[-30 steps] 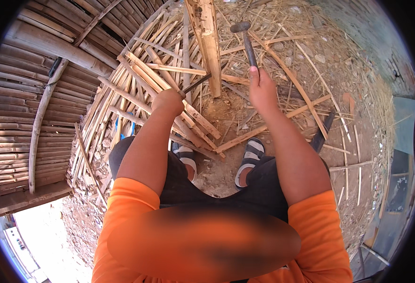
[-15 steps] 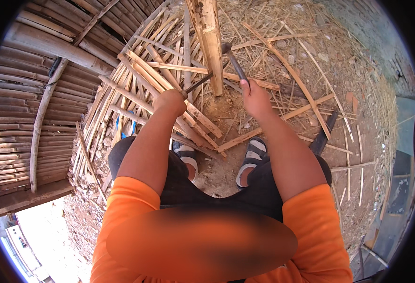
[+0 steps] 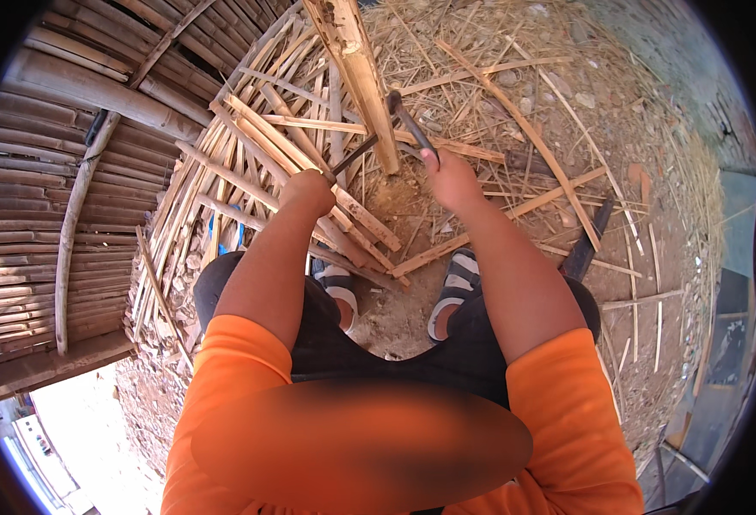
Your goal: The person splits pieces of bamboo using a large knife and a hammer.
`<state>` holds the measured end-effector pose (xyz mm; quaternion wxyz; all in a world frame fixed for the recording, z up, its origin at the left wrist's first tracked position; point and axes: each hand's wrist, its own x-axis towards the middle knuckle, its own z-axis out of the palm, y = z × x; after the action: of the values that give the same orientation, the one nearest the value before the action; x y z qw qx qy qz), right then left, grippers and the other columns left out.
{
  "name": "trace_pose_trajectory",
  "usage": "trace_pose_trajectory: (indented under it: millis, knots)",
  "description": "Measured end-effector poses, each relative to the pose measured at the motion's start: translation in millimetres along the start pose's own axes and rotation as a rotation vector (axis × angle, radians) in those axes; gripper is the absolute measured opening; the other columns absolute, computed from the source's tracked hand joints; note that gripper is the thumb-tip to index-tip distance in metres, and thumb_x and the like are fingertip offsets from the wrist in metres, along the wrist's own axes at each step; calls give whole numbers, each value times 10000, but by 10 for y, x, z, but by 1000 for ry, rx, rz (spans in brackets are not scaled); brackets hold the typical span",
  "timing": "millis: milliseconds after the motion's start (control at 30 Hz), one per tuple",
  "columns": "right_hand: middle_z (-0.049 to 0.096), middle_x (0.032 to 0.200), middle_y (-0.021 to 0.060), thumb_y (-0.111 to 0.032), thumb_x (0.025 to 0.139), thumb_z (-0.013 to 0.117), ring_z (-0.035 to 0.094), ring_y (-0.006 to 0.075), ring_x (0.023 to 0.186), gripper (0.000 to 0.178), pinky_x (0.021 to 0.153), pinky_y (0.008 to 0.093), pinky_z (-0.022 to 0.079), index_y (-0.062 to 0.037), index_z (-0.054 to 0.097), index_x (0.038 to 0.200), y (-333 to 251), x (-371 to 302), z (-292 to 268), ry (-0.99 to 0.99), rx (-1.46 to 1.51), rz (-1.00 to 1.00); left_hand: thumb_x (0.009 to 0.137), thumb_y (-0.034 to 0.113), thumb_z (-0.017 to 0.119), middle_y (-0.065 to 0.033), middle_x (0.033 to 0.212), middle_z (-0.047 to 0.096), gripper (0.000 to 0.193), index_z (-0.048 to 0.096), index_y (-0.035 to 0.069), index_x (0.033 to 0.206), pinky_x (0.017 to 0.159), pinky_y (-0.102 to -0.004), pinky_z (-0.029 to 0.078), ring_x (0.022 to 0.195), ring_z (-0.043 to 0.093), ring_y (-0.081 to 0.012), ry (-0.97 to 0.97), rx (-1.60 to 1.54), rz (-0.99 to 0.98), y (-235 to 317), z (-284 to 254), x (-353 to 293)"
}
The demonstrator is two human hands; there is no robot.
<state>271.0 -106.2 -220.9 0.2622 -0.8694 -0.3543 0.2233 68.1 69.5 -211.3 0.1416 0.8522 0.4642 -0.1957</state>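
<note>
My left hand (image 3: 309, 190) is closed around the near end of a dark, narrow metal blade (image 3: 356, 158), whose far part meets the lower end of an upright split wooden pole (image 3: 354, 64). Whether the blade is sunk into the wood, I cannot tell. In my right hand (image 3: 453, 182) is the dark handle of a hammer (image 3: 414, 127). Its head is close to the right side of the pole, above the blade. The pole leans a little, its foot near the dirt in front of my feet.
A heap of split wooden strips (image 3: 266, 137) lies left of the pole, partly under my left hand. A slatted bamboo wall (image 3: 26, 215) stands on the left. Long strips (image 3: 524, 129) and straw litter the ground on the right, near a dark flat piece (image 3: 585, 245).
My right hand and the hammer have moved left, bringing the hammer head closer to the pole. The pole's top has shifted left. My left hand stays nearly in place.
</note>
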Motion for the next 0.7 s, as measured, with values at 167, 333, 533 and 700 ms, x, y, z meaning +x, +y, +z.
trace_pose_trajectory:
  millis: [167,333,533,700]
  knots:
    - [675,843,252,-455,1075,386,657,449,811,533,759,528,508,18,628,1033,-22,42,-35,0,35,44,864,179,603,-224,1095,722,287,734,18,1063,919,-455,557,1048,698,-372,0,-15,-19,-8,-37,-87]
    - [681,848,245,-447,1076,392,658,449,812,526,759,528,507,23,626,1039,-294,7,-201,151,140,28,877,191,589,-221,1102,719,291,733,35,1077,915,-462,558,1050,697,-372,-9,1,-11,-96,83,8]
    - [688,893,253,-435,1077,389,658,461,866,528,804,545,508,38,624,1073,105,-9,292,-52,50,33,895,198,582,-173,1125,723,295,738,110,1129,911,-446,564,1061,699,-348,-30,98,26,-58,177,132]
    - [687,899,261,-437,1074,394,662,458,882,517,803,546,507,24,629,1082,-186,56,-49,53,107,78,909,192,554,-175,1090,726,290,739,141,1126,895,-467,564,1027,705,-359,-20,122,107,-67,147,-4]
